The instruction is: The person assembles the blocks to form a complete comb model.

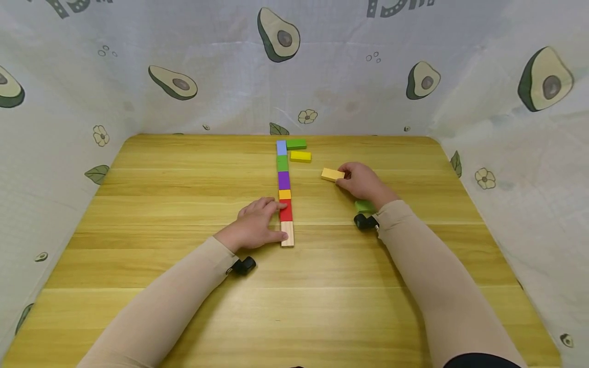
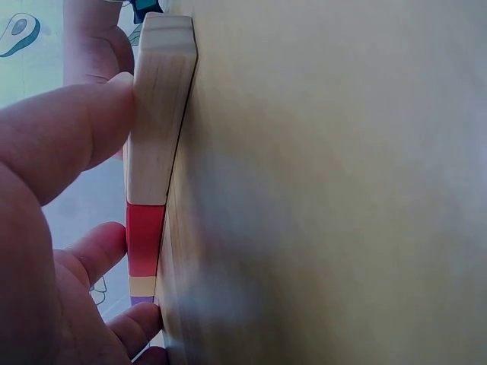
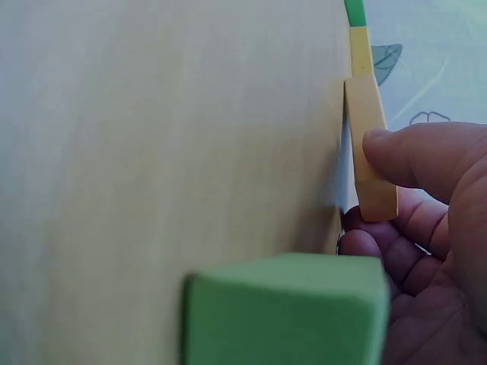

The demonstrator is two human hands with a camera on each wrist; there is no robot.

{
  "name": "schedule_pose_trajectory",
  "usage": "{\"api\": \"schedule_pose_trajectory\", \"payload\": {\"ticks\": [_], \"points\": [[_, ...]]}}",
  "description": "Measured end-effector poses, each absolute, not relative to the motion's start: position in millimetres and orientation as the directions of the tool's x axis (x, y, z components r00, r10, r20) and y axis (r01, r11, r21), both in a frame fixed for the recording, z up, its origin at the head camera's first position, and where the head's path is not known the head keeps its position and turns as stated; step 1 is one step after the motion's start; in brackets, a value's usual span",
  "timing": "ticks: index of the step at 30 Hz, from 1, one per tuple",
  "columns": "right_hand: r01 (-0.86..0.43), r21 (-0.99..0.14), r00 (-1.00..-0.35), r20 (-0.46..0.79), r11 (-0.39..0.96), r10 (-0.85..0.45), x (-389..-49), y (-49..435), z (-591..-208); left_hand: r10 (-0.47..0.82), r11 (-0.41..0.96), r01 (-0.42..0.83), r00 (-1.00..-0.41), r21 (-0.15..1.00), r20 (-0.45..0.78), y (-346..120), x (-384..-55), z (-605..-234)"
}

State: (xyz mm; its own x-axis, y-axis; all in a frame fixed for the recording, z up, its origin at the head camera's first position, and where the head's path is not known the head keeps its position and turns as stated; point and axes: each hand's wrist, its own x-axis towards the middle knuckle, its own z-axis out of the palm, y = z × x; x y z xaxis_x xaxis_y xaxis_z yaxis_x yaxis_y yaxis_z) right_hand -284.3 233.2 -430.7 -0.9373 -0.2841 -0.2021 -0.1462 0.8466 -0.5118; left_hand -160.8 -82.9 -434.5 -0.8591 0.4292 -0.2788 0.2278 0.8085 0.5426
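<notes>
A row of coloured blocks runs away from me down the middle of the table: plain wood (image 1: pixel 287 240), red (image 1: pixel 286 214), orange (image 1: pixel 285 194), purple (image 1: pixel 284 180), green (image 1: pixel 282 163) and light blue (image 1: pixel 281 147) at the far end. My left hand (image 1: pixel 254 224) lies along its left side, thumb on the plain wood block and index fingertip on the red one. To the right of the row, my right hand (image 1: pixel 361 180) pinches a light orange block (image 1: pixel 331 175) by its right end. In the right wrist view, the thumb presses on that block (image 3: pixel 367 114), with fingers beneath it.
A green block (image 1: pixel 296 144) lies crosswise beside the row's far end, with a yellow block (image 1: pixel 300 157) just nearer. Another green block (image 1: pixel 364 206) sits under my right wrist, partly hidden. An avocado-print sheet (image 1: pixel 221 46) surrounds the wooden table (image 1: pixel 184 174) behind and at both sides.
</notes>
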Motion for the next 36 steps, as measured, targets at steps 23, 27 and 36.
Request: {"api": "schedule_pose_trajectory", "payload": {"ticks": [23, 27, 36], "points": [[-0.158, -0.473, -0.929, -0.225, 0.867, -0.292, -287.9, 230.7, -424.9, 0.428, 0.811, 0.228, -0.859, 0.539, -0.281, -82.1, -160.8, -434.1], [-0.156, -0.481, -0.928, -0.228, 0.863, -0.294, -288.2, 226.8, -423.3, 0.428, 0.811, 0.228, -0.859, 0.539, -0.28, -82.4, -160.7, -434.3], [-0.166, -0.477, -0.924, -0.23, 0.863, -0.305, -294.3, 209.0, -420.5, 0.432, 0.807, 0.231, -0.859, 0.543, -0.276, -82.1, -160.5, -433.9]]}}
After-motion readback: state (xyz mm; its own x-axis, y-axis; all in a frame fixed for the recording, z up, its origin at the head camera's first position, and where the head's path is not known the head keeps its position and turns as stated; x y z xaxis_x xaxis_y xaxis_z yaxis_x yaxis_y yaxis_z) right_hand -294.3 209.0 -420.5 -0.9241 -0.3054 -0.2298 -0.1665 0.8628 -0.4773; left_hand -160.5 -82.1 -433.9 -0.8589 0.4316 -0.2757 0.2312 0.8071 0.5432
